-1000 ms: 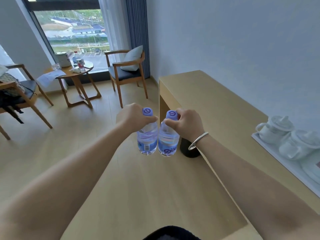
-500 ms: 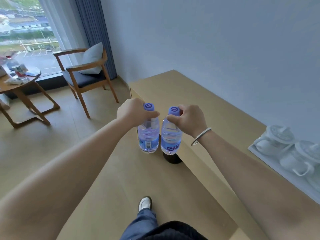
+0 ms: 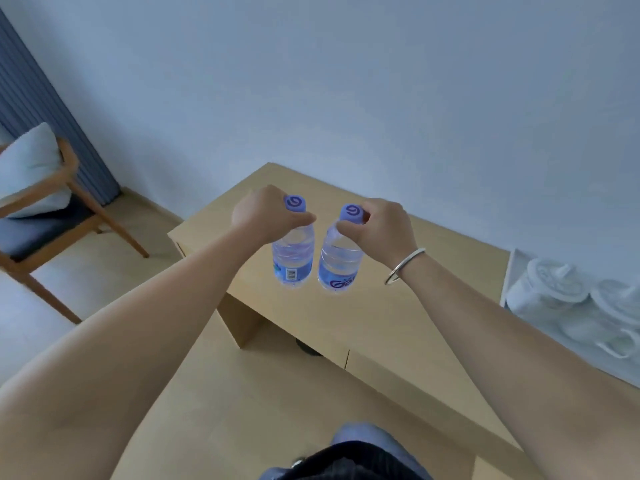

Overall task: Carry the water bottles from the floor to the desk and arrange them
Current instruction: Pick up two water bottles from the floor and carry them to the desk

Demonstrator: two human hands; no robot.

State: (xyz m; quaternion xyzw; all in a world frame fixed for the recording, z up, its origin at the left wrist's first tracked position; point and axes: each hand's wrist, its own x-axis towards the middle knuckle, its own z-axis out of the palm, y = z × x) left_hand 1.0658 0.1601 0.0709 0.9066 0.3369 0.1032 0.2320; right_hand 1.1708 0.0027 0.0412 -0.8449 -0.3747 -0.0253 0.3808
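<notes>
Your left hand [image 3: 266, 213] and right hand [image 3: 381, 226] each grip a bottle's neck, the left bottle [image 3: 293, 258] and right bottle [image 3: 341, 268] hanging over the desk [image 3: 433, 271]; setting down and arranging remain.

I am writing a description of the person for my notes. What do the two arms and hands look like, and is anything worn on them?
Both forearms are bare, with no sleeves in view. The left hand wears nothing visible: no ring, watch or glove. The right hand is also ungloved, but a thin, plain silver metal bangle circles its wrist. No markings show on either arm.
</notes>
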